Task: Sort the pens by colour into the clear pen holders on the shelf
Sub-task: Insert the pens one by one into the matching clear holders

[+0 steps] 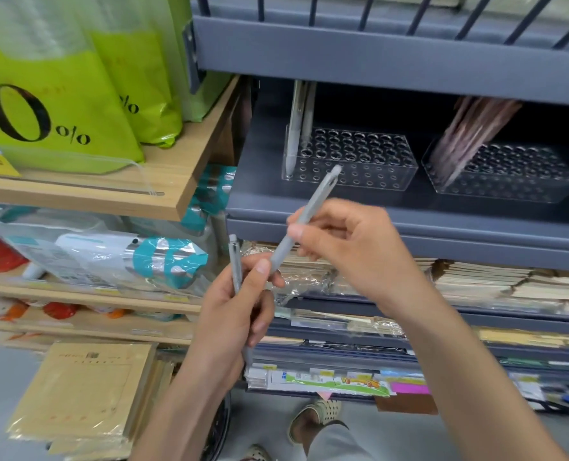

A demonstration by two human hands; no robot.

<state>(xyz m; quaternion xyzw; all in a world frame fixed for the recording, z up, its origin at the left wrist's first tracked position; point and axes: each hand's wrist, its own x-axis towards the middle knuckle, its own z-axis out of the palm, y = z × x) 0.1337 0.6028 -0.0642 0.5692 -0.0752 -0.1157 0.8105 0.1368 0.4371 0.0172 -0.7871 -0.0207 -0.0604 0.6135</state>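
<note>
A pale grey pen (319, 197) is held tilted in the air in front of the grey shelf (393, 211), its button end pointing up towards the left clear holder (359, 161) and not touching it. The right hand (353, 251) grasps this pen, pinching its middle between thumb and fingertips. The pen's lower end lies against the thumb of the left hand (236, 314), whose fingers are curled round a second grey pen (234, 261), held upright. In the left holder a couple of pale pens (294, 128) stand in the holes at its left end. Just beside it on the same shelf, the right clear holder (509, 178) carries a leaning bunch of brownish pens (472, 128), too blurred to count. Below the shelf lie stacks of paper goods (492, 281). To the left, green bags (60, 104) stand on a wooden shelf (183, 184), and brown envelopes (83, 387) are stacked lower down.
</note>
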